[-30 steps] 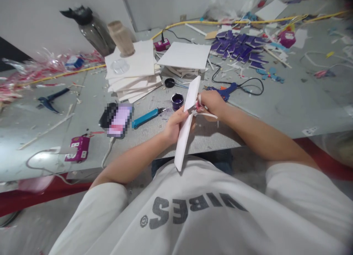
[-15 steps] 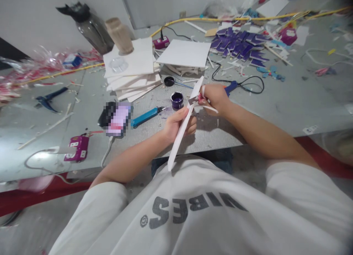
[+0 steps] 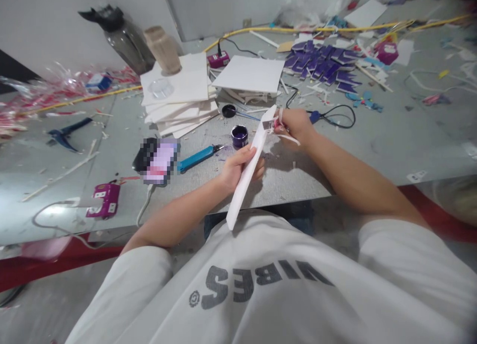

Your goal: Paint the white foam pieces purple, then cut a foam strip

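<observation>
My left hand (image 3: pixel 238 171) is closed on a long white foam board (image 3: pixel 244 182), thumb on its near face and fingers behind it. The board is tilted, its lower end close to my shirt. At its upper part, my right hand (image 3: pixel 294 124) grips a small pink-handled cutting tool (image 3: pixel 276 123) with a grey metal blade against the board; my fingers hide most of its handle. A thin white strip (image 3: pixel 289 138) hangs in a curve beneath my right hand. Just beyond the left hand stands an open jar of purple paint (image 3: pixel 239 135). A blue utility knife (image 3: pixel 197 158) lies to its left.
Stacked white boards (image 3: pixel 179 110) and another board stack (image 3: pixel 249 73) stand behind. Painted purple pieces (image 3: pixel 322 61) lie at the back right. A pixelated phone (image 3: pixel 160 160), a magenta power adapter (image 3: pixel 104 200), a blue tool (image 3: pixel 69 134) and a dark bottle (image 3: pixel 126 41) are on the left.
My right hand and the blade have shifted slightly right and up along the board. The board has turned a little, showing more of its face. My left hand keeps its hold.
</observation>
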The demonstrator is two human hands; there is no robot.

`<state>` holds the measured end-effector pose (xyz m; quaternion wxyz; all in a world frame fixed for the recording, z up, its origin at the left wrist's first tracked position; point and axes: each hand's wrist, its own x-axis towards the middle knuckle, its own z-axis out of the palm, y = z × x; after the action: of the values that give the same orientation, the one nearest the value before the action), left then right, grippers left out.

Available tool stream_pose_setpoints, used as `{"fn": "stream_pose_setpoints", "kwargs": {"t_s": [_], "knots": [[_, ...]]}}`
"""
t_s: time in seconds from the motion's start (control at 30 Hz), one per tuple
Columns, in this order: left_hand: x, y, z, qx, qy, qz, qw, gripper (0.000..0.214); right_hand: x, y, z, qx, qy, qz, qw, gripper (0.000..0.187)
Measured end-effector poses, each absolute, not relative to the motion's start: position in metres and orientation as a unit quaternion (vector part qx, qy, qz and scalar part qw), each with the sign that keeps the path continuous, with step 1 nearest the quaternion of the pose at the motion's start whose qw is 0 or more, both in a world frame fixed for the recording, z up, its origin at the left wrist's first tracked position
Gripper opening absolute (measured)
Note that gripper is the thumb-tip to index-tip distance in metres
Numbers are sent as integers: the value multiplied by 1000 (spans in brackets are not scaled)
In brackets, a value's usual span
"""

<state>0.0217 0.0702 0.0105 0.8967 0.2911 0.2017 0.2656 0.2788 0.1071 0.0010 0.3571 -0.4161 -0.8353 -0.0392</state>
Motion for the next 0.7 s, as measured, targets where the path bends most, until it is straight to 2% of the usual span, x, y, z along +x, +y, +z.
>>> {"fn": "stream_pose_setpoints", "kwargs": {"t_s": [0.37, 0.7], "knots": [[23, 81, -4, 422, 188, 320, 827, 64, 270, 101, 2, -372, -864, -29, 339, 63], [22, 79, -8, 441, 192, 350, 804, 68, 279, 108, 2, -410, -846, -44, 340, 70]]}}
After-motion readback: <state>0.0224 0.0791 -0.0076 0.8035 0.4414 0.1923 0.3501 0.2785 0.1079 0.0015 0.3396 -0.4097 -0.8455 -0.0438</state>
